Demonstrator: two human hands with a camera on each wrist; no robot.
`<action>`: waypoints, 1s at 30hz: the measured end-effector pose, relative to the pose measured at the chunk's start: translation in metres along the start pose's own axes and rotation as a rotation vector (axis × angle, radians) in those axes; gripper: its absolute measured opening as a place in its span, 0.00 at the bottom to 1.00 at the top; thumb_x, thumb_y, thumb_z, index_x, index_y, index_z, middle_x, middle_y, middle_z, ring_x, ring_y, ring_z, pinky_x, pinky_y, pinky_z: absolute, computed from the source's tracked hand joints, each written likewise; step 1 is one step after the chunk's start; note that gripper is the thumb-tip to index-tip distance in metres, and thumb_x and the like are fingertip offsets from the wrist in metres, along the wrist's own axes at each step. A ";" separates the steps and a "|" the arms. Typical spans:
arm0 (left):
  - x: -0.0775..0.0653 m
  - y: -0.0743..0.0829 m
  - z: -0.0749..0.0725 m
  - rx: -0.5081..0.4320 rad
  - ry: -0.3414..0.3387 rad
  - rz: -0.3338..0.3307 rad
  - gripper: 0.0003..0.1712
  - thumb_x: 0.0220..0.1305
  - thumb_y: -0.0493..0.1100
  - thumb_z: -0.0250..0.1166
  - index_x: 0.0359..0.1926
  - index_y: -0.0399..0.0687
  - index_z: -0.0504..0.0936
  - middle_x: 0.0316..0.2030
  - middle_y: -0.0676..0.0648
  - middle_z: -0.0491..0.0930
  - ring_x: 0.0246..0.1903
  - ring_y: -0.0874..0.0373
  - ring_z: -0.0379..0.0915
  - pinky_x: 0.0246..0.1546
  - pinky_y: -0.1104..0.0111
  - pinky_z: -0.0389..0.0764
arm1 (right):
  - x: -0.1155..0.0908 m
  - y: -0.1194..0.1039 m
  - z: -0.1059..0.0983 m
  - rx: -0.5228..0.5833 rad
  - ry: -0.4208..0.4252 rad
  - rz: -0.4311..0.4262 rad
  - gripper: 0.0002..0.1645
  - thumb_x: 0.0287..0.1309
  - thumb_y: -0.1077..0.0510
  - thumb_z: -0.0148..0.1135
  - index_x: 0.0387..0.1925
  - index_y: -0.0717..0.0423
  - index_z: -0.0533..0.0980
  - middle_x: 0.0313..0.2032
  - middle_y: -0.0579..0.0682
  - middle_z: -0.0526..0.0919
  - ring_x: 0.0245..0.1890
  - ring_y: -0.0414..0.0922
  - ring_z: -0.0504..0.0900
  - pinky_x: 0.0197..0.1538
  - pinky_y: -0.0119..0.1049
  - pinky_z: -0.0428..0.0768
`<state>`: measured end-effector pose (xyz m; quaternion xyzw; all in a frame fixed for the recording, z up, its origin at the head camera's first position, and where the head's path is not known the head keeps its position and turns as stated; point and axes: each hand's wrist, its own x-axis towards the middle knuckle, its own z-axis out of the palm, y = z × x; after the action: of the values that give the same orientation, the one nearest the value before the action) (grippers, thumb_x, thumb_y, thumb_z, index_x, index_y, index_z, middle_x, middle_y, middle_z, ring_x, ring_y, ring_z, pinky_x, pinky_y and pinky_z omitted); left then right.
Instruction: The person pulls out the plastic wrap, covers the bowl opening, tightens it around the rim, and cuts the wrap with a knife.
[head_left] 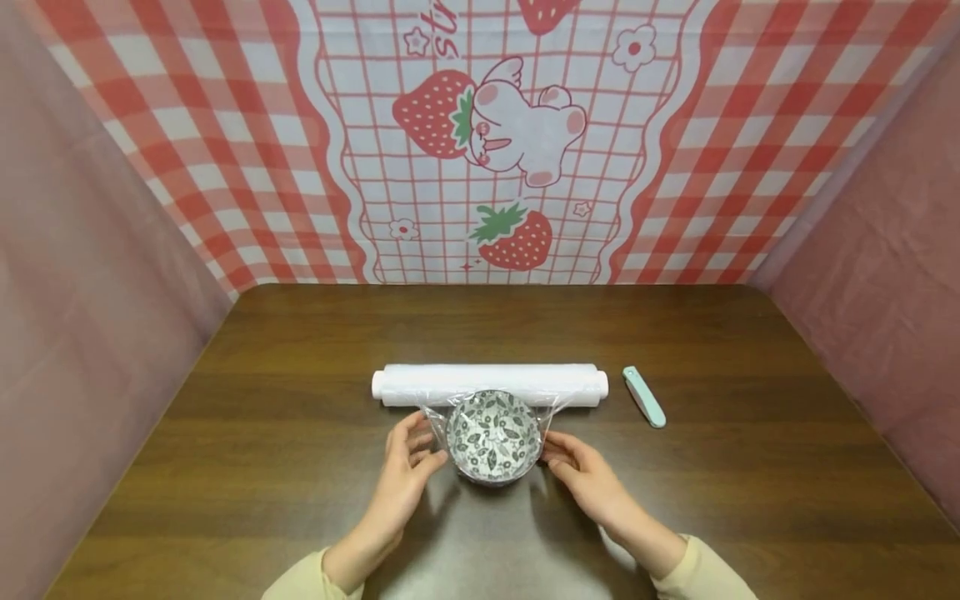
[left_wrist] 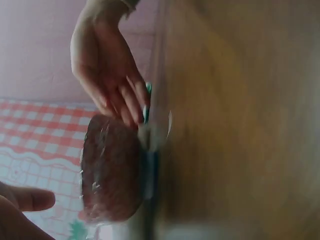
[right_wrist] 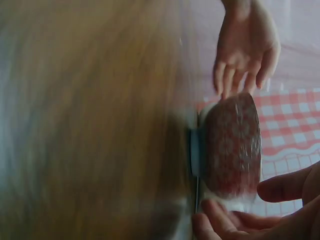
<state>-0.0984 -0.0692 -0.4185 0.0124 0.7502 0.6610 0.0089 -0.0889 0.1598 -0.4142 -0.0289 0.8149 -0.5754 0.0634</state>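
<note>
A bowl with a dark leaf pattern inside stands upright on the table, clear plastic wrap drawn over its top. In the right wrist view the bowl's outside is reddish with pale flowers and has a bluish foot. Loose wrap corners spread from the rim toward the white wrap roll just behind. At the bowl's left side is my left hand, fingers extended and thumb near the rim. My right hand lies along the other side, its loosely straight fingertips right at the hanging wrap.
A mint-green folded cutter lies to the right of the roll. The brown wooden table ends at a strawberry-print cloth at the back, with pink curtains at both sides.
</note>
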 end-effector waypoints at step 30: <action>0.038 0.069 0.066 0.216 -0.449 0.147 0.20 0.57 0.39 0.59 0.52 0.40 0.74 0.51 0.43 0.76 0.47 0.51 0.74 0.44 0.68 0.75 | 0.038 0.011 -0.095 -0.596 0.273 -0.075 0.10 0.55 0.58 0.58 0.38 0.57 0.79 0.32 0.53 0.84 0.31 0.46 0.79 0.32 0.36 0.72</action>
<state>-0.1342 0.0057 -0.3585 0.2145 0.7926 0.5567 0.1258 -0.1387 0.2473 -0.3956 0.0009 0.9467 -0.3122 -0.0789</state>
